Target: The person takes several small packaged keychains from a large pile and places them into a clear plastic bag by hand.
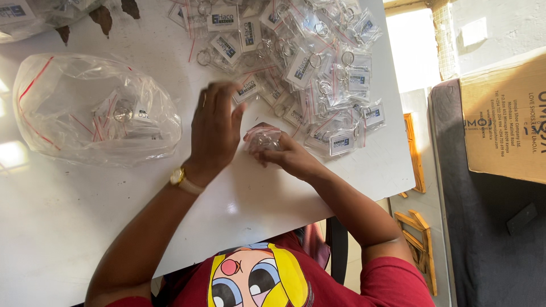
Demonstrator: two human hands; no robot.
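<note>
- Keyrings [296, 62] in small clear sleeves with red strips lay heaped on the white table [68, 227], and we take that heap as our landmark.
- Just below the heap, our right hand [287, 154] pinched 1 small clear packet [263, 138], fingers curled closed around it; we judged it was held close to the pile so it could be handled within easy reach.
- Our left hand [215, 129] hovered flat at the heap's lower left edge, fingers extended and slightly spread, gripping nothing we could see; motion blur softened the fingertips, so whether they touched a sleeve we could not tell.
- Left of the heap, well apart, lay a large clear bag [94, 111] holding a few keyrings, probably kept separate as a second lot.
- Right of the heap, beyond the table edge, stood a cardboard box [506, 119], cut off by the frame.
- What the pinched packet contained stayed hidden by our fingers and by glare.
</note>
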